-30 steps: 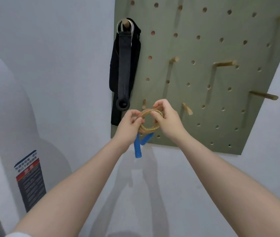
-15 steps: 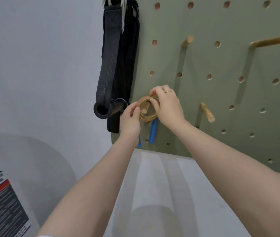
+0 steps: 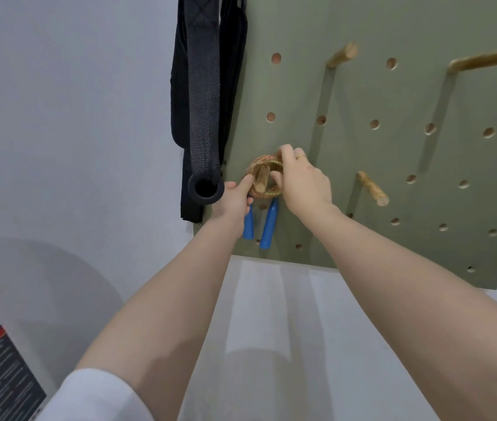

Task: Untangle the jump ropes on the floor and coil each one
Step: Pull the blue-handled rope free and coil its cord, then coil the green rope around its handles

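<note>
Now the coiled jump rope (image 3: 267, 179) has gone over the wooden peg (image 3: 261, 180), no longer held clear of the pegboard (image 3: 393, 192); left hand (image 3: 235, 200) and right hand (image 3: 304, 182) still pinch its loops, blue handles (image 3: 260, 223) dangling below the peg, so this rope looks stowed

Jump rope (image 3: 267, 177): tan-gold braided cord, wound in tight small coil, looped round wooden peg. Coil sits between both hands, at fingertips. Two blue handles (image 3: 268, 227) hang side by side below coil, near-vertical, just right of left wrist, under right hand.
</note>
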Demonstrator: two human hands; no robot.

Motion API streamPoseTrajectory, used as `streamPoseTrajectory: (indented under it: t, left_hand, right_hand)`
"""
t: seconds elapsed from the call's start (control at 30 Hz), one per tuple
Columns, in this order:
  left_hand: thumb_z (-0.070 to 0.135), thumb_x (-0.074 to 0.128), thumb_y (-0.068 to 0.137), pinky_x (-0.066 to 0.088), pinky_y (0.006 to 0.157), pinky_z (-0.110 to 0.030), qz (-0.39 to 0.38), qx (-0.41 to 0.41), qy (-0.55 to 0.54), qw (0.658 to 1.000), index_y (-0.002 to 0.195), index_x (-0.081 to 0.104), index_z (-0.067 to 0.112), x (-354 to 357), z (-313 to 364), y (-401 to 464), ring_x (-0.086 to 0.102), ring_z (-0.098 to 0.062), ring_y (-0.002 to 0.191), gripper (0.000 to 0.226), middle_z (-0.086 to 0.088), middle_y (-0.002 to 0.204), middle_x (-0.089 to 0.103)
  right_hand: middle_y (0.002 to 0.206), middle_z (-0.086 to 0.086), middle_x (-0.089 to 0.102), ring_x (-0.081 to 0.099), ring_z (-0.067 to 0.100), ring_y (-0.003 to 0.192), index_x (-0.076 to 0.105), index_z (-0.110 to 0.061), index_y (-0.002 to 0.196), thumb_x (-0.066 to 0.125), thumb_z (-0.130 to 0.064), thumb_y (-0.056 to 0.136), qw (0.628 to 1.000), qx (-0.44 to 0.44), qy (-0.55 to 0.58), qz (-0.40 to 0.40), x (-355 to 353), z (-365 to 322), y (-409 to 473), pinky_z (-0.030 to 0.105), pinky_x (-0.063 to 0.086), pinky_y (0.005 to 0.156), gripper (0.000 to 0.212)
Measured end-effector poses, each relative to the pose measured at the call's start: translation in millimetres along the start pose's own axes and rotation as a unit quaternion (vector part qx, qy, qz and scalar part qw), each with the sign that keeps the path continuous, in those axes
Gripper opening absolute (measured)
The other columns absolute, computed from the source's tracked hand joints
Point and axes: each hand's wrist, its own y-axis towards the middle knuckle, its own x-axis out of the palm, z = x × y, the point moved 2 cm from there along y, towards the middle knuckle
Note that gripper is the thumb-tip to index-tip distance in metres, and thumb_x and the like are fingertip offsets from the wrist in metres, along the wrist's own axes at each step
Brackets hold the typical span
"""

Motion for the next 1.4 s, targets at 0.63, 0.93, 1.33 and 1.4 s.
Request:
streamPoseTrajectory:
  t: [0.63,0.93,1.33,1.4]
  left_hand:
    - [0.010,0.041,0.094,0.042,0.059,-0.024,-0.203,-0.150,0.202,0.946,0.103,0.055,0.011,-114.8,-205.5,-112.6,0.052,-0.014,0.060,0.016,-0.001,0.078,0.055]
    - [0.012,0.044,0.096,0.039,0.045,-0.018,-0.153,-0.313,0.306,0.886,0.096,0.052,0.009,-190.8,-399.0,-163.1,0.051,-0.012,0.054,0.008,-0.002,0.072,0.056]
    - [0.010,0.040,0.094,0.039,0.054,-0.020,-0.132,-0.388,0.358,0.839,0.095,0.052,0.012,-274.8,-763.3,-214.5,0.052,-0.011,0.061,0.012,-0.004,0.085,0.055]
    - [0.006,0.039,0.092,0.039,0.054,-0.021,-0.134,-0.396,0.368,0.830,0.096,0.052,0.011,-291.2,-827.2,-218.3,0.052,-0.012,0.062,0.015,-0.005,0.088,0.055]
  right_hand:
    - [0.121,0.007,0.051,0.055,0.027,0.102,0.055,-0.011,0.115,0.043,-0.017,0.093,0.949,0.124,0.055,-0.284,100.6,-31.9,-283.0,0.035,0.044,0.084,0.026]
    - [0.086,0.007,0.057,0.052,0.025,0.084,0.051,-0.012,0.077,0.040,-0.018,0.093,0.777,0.225,0.117,-0.576,213.8,10.7,-459.2,0.031,0.042,0.078,0.020]
    - [0.108,0.012,0.059,0.052,0.024,0.094,0.056,-0.006,0.105,0.037,-0.014,0.096,0.691,0.216,0.120,-0.679,492.2,69.5,-738.0,0.027,0.040,0.072,0.022]
    - [0.113,0.012,0.060,0.055,0.028,0.102,0.054,-0.010,0.100,0.037,-0.015,0.096,0.691,0.211,0.118,-0.681,543.0,73.3,-788.8,0.029,0.041,0.080,0.018]
